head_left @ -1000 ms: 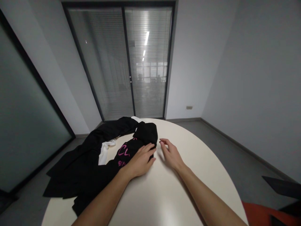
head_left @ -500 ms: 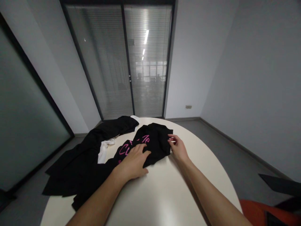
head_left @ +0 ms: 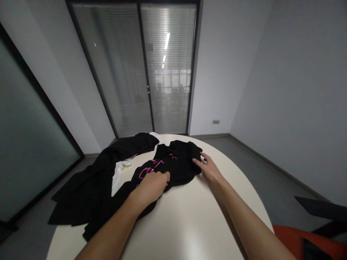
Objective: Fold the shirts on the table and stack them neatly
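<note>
A black garment with pink lettering [head_left: 173, 164] lies on the round white table [head_left: 189, 224], partly spread out. My left hand [head_left: 150, 186] rests on its near edge with the fingers curled into the cloth. My right hand [head_left: 208, 168] lies at the garment's right edge, fingers stretched out and touching the fabric.
More black clothing [head_left: 89, 187] and a white piece [head_left: 119, 171] are heaped on the table's left side and hang over its edge. A glass door with blinds [head_left: 146, 68] stands behind. An orange seat [head_left: 306, 242] shows at the bottom right.
The lettered garment has been pulled open toward the right. My right hand went from the bare table to the garment's right edge, and my left hand's fingers curled into the cloth.
</note>
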`<state>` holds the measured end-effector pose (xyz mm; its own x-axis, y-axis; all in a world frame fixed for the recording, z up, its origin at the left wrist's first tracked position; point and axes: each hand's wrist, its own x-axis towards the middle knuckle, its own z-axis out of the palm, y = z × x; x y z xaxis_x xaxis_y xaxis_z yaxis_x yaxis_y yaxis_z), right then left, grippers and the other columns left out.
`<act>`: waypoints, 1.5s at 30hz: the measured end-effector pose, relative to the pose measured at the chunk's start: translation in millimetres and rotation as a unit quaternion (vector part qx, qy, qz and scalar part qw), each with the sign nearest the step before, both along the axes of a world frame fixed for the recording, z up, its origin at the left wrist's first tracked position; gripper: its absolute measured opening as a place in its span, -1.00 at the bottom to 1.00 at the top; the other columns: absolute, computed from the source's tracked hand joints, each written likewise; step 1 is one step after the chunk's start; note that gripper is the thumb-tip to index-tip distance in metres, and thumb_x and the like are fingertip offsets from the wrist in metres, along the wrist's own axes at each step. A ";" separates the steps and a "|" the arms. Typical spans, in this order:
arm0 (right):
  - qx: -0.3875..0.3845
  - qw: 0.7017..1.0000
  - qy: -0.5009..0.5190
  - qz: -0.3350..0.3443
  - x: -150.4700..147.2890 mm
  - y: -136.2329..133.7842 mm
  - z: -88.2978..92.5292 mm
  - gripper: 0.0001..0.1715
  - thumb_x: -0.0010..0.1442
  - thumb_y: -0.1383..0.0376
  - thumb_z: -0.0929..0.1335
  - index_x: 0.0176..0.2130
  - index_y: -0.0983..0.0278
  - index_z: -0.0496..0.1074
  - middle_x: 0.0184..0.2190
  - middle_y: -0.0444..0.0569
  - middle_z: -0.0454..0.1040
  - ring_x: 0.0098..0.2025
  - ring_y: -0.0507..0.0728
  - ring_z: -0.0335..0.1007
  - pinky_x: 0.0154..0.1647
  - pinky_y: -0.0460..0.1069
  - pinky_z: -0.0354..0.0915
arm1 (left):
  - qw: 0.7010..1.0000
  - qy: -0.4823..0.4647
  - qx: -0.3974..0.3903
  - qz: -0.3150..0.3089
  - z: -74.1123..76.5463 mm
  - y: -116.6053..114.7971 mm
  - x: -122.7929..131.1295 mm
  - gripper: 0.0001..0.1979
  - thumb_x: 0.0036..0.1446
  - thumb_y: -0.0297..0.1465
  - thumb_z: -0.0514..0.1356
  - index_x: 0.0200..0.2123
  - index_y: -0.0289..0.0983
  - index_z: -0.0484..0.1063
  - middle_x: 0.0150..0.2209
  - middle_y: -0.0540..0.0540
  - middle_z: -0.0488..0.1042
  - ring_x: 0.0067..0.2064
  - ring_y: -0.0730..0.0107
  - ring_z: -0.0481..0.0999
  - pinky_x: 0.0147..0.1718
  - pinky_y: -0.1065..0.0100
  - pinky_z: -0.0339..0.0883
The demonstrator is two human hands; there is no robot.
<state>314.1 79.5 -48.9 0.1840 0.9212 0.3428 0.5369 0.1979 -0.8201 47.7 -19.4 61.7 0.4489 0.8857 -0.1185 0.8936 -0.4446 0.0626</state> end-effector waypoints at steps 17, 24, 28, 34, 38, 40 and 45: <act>0.019 0.999 0.023 -0.025 19.8 3.0 -3.2 -0.37 0.18 0.24 0.28 0.23 0.25 0.22 0.04 0.18 0.47 -0.20 0.17 0.51 -0.14 0.08 0.40 | 0.993 0.063 -0.098 0.011 9.6 -25.8 12.0 -0.49 -0.02 -0.38 0.40 0.04 -0.28 0.46 -0.04 -0.30 0.58 0.01 -0.14 0.56 -0.11 0.13 0.38; -0.075 0.990 -0.101 -0.066 14.6 -1.0 -9.6 -0.16 0.13 0.02 0.38 0.28 0.29 0.16 -0.04 0.19 0.51 -0.19 0.23 0.51 -0.13 0.11 0.37 | 0.956 -0.165 -0.216 -0.114 -1.2 -18.8 11.5 -0.58 0.07 -0.33 0.34 0.04 -0.11 0.44 -0.11 -0.03 0.58 -0.14 0.30 0.58 -0.26 0.41 0.33; -0.146 0.964 -0.210 -0.064 13.9 -12.7 -1.7 -0.34 0.12 -0.06 0.40 0.08 0.27 0.40 -0.27 0.12 0.57 -0.22 0.30 0.52 -0.28 0.07 0.31 | 0.916 -0.161 -0.330 -0.160 -7.3 -23.2 15.9 -0.32 -0.05 -0.29 0.43 0.16 -0.12 0.36 -0.05 -0.06 0.59 -0.10 0.26 0.59 -0.21 0.39 0.37; -0.136 0.966 -0.217 -0.028 10.6 -10.6 -7.2 -0.43 0.12 0.24 0.43 0.12 0.25 0.35 -0.32 0.00 0.57 -0.28 0.20 0.50 -0.32 -0.01 0.24 | 0.964 -0.024 -0.231 -0.133 -12.9 -27.0 15.2 -0.58 -0.16 -0.25 0.48 -0.17 -0.15 0.54 -0.31 0.02 0.62 -0.24 0.22 0.60 -0.33 0.36 0.32; -0.095 0.980 -0.171 -0.024 11.0 -6.3 -6.6 -0.47 0.18 0.26 0.37 0.14 0.20 0.33 -0.33 -0.02 0.57 -0.30 0.16 0.49 -0.28 -0.01 0.25 | 0.937 -0.099 -0.287 -0.175 -14.1 -28.7 25.9 -0.72 -0.02 -0.30 0.43 -0.20 -0.18 0.56 -0.27 0.02 0.62 -0.27 0.35 0.58 -0.37 0.44 0.32; -0.061 0.987 -0.143 -0.032 12.0 -4.3 -5.7 -0.49 0.23 0.24 0.32 0.17 0.19 0.30 -0.30 -0.02 0.56 -0.30 0.16 0.49 -0.27 -0.01 0.26 | 0.909 -0.184 -0.317 -0.197 -13.5 -30.1 31.5 -0.64 0.06 -0.28 0.39 -0.05 -0.19 0.53 -0.17 -0.03 0.62 -0.21 0.36 0.59 -0.30 0.46 0.36; -0.012 0.999 -0.051 0.000 14.2 2.9 -13.3 -0.41 0.24 0.18 0.28 0.23 0.22 0.20 -0.28 -0.07 0.49 -0.36 0.10 0.44 -0.27 -0.01 0.31 | 0.857 -0.167 -0.410 -0.263 -11.2 -30.4 33.8 -0.16 -0.07 -0.23 0.46 0.29 -0.17 0.28 0.14 -0.16 0.49 0.06 0.09 0.54 -0.02 0.24 0.41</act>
